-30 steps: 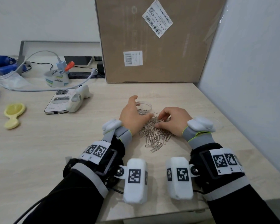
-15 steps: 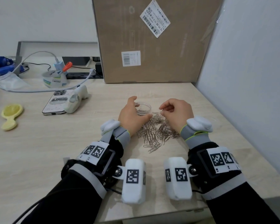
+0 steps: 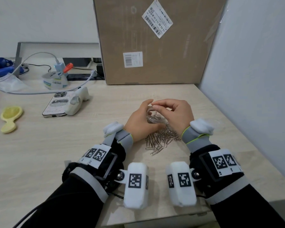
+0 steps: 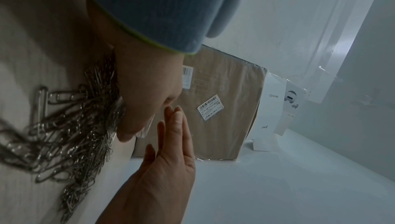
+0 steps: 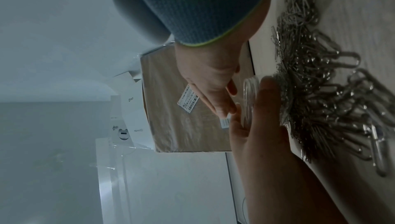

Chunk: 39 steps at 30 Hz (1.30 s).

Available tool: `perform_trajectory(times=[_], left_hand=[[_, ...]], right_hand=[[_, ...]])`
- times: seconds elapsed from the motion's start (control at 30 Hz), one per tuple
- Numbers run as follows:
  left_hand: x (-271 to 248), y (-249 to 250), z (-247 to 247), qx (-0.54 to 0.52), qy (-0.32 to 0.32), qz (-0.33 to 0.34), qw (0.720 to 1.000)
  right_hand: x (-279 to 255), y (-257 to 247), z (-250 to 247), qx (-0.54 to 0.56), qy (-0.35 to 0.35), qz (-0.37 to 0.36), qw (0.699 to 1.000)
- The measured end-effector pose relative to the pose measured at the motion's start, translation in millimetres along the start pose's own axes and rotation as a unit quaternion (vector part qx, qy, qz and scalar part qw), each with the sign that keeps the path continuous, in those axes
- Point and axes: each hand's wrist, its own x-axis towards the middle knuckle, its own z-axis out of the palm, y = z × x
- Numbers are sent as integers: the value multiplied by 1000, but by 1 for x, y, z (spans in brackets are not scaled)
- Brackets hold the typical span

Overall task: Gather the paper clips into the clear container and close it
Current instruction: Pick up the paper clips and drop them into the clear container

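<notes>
A small round clear container (image 3: 150,120) stands on the wooden table (image 3: 56,153), lidless, with some clips in it. My left hand (image 3: 146,112) cups it from the left, thumb behind it and fingers curled along its near side. My right hand (image 3: 155,107) pinches a few paper clips (image 3: 155,113) that dangle just over the container's mouth. The loose pile of silver paper clips (image 3: 161,139) lies between my wrists, just in front of the container. The right wrist view shows the container (image 5: 249,95) edge-on between both hands, beside the pile (image 5: 316,100). No lid is visible.
A big cardboard box (image 3: 155,46) stands close behind the hands, and a grey wall panel (image 3: 253,79) closes off the right side. To the left lie a phone (image 3: 56,105), a white device (image 3: 77,102), a yellow handled object (image 3: 10,117) and a tape roll (image 3: 55,80) with cables.
My right hand has risen from the pile with a few clips and moved left and forward over the container. The left hand has stayed at the container.
</notes>
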Motion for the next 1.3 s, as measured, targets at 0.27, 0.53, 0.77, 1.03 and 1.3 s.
perform_trajectory(times=[0.27, 0.53, 0.77, 1.03, 1.3], left_hand=[[5, -4, -3, 26, 99, -53, 993], [9, -9, -5, 23, 162, -89, 983], [9, -8, -3, 21, 159, -84, 983], [9, -9, -3, 31, 159, -90, 983], [10, -10, -4, 33, 157, -90, 983]], right_hand=[[4, 11, -5, -103, 41, 23, 994], [0, 20, 0, -292, -145, 61, 944], [1, 21, 4, -294, -182, 49, 937], [0, 20, 4, -323, -196, 5, 926], [4, 18, 0, -315, -148, -9, 938]])
